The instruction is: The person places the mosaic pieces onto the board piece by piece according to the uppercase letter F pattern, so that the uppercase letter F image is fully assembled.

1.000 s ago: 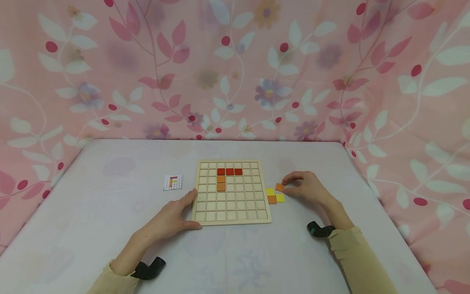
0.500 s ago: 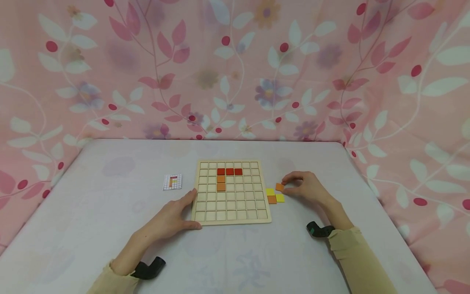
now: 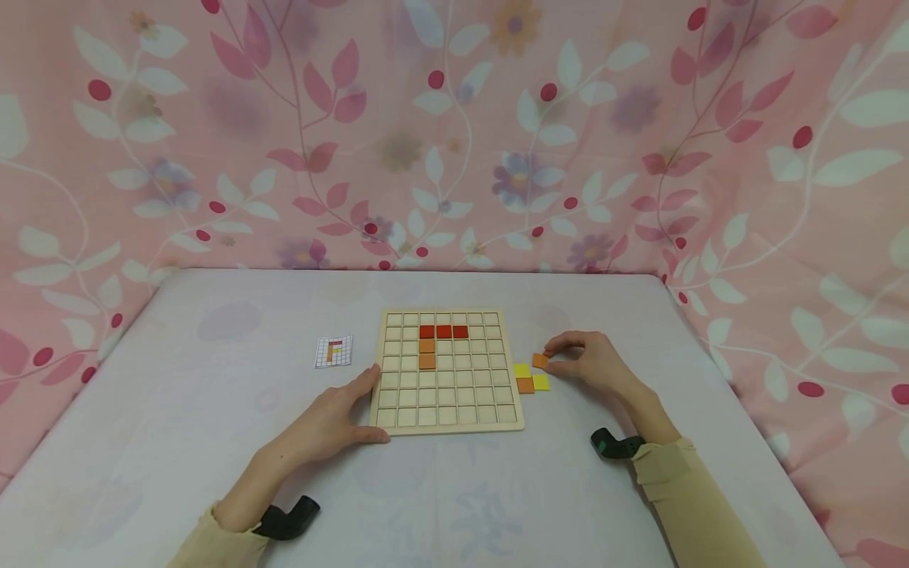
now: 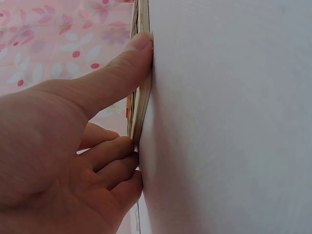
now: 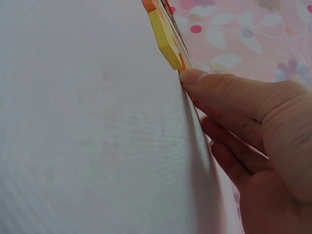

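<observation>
The right hand [image 3: 595, 365] pinches an orange tile [image 3: 540, 360] near the right edge of the grid board [image 3: 466, 396], which the widely spread left hand [image 3: 332, 420] touches; probably light and stiff, the tile suits opposite-edge gripping.

card [image 3: 334, 352] left of board [image 3: 447, 396] | five tiles [image 3: 443, 332] on it | loose tiles [image 3: 541, 383] right

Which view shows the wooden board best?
Head: it shows the wooden board from above, grid and red tiles clear. Left wrist: only its thin edge, touched by the left hand. Right wrist: at most a sliver behind the yellow tile.
</observation>
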`<state>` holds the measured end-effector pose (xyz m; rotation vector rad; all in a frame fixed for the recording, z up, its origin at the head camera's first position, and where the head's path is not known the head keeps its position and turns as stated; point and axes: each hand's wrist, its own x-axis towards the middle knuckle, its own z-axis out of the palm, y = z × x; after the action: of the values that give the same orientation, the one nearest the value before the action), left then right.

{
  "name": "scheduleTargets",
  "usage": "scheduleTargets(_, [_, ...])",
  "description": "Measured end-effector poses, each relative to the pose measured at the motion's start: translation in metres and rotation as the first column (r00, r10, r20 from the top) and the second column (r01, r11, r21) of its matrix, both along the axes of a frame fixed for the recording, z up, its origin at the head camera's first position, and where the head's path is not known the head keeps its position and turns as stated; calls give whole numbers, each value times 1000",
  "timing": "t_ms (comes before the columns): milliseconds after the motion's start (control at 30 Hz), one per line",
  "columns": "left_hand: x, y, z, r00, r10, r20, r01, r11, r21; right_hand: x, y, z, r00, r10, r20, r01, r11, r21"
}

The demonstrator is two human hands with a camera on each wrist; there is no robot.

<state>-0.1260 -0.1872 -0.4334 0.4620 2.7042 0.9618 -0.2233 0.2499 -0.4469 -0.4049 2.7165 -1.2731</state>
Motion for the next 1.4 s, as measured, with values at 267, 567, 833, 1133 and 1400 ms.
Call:
scheduleTargets(267, [0, 0, -1, 1000, -1, -2, 1, 1000, -2, 1, -3, 4, 1000, -13, -11, 13, 1000, 26])
scheduleTargets(567, [-1, 1, 0, 1000, 7, 4, -7, 1000, -3, -1, -34, 33, 998, -17, -61, 16, 1000, -14])
scheduleTargets(833, [-1, -1, -1, 1000, 0, -4, 0, 1000, -7, -3, -77, 36, 1000, 10, -30, -11, 999, -36])
scheduleTargets(1133, [0, -1, -1, 1000, 7, 1, -7, 1000, -9, -1, -124, 34, 993, 106, -49, -110, 990, -89])
scheduleTargets(1400, [0, -1, 0, 1000, -2, -15, 2, 1000, -15, -2, -149, 33, 979, 176, -100, -186, 977, -106])
